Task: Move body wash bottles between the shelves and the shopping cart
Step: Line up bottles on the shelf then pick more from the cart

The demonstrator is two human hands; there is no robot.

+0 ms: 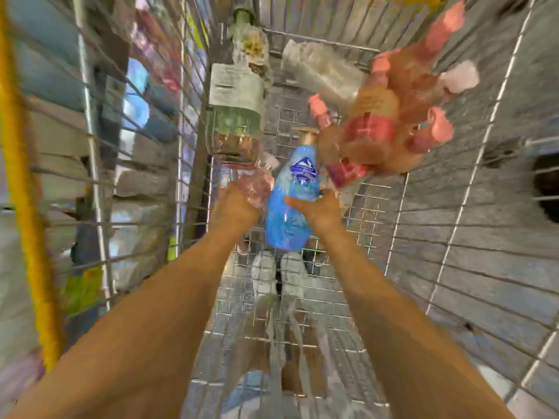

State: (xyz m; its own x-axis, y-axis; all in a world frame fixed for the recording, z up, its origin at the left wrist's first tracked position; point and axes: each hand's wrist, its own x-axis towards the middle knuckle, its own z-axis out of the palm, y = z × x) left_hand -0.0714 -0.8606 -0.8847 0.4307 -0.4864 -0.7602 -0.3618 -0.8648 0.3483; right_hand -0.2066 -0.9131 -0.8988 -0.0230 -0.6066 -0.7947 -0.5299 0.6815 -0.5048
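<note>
We observed both bare forearms reaching forward and down into the wire shopping cart (393,252); the picture was heavily blurred throughout. Our left hand (234,207) lay at the base of a clear pinkish bottle (257,182), fingers against it, but we could not tell whether they were curled round it or only touching. Our right hand (317,211) held the blue bottle (292,204) about its middle, thumb across the near face and fingers behind it. That blue bottle stood between the two hands, over the cart's mesh floor, with its gold cap (307,136) pointing away from us.

Beyond the left hand, a large clear bottle with a green band and white label (234,110) lay lengthwise along the cart's left wall. Beyond the right hand, a cluster of amber bottles with pink pump tops (378,122) lay piled against the right side, touching one another. A pale clear bottle (320,71) lay at the far end of the cart. Outside the left wall we noted a yellow rail (21,176) and blurred shelf goods (145,116).
</note>
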